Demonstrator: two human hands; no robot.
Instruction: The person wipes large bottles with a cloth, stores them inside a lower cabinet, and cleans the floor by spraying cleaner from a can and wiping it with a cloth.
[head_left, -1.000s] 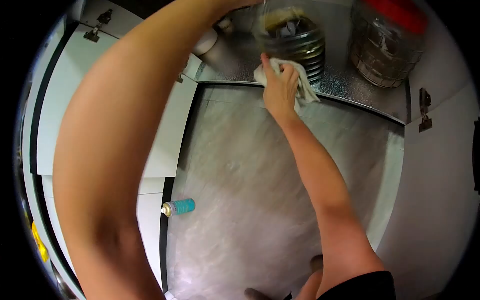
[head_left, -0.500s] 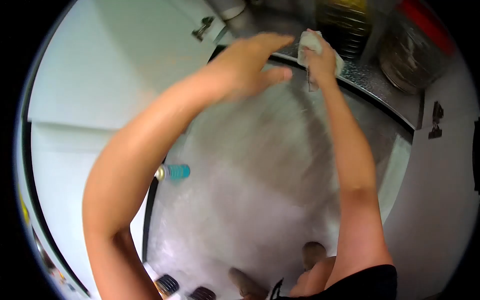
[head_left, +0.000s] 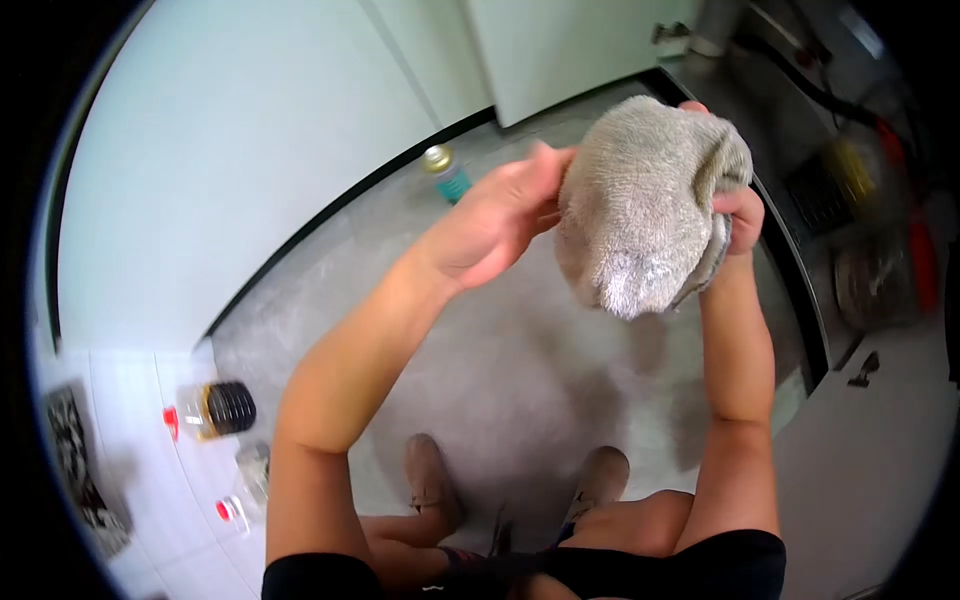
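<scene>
A grey-beige terry cloth [head_left: 640,205], bunched and folded, is held up in front of me above the floor. My right hand [head_left: 742,215] is closed on its right side, with the thumb over a fold and a fingertip showing at the top edge. At the cloth's left edge my left hand [head_left: 490,220] is closed on it, the thumb along the edge and the other fingers curled and partly hidden. A wet or shiny patch shows low on the cloth.
A teal spray can [head_left: 446,175] stands by the cabinet base [head_left: 350,200]. On the right, an open cabinet holds a yellow-labelled bottle [head_left: 835,185] and a red-lidded jar [head_left: 880,275]. A dark-liquid bottle [head_left: 228,408] and a clear bottle [head_left: 252,472] are at lower left.
The cloth has come away from the cabinet's front edge in my right hand, up towards me. My left hand, open before, is now at the cloth. The view has turned right.
</scene>
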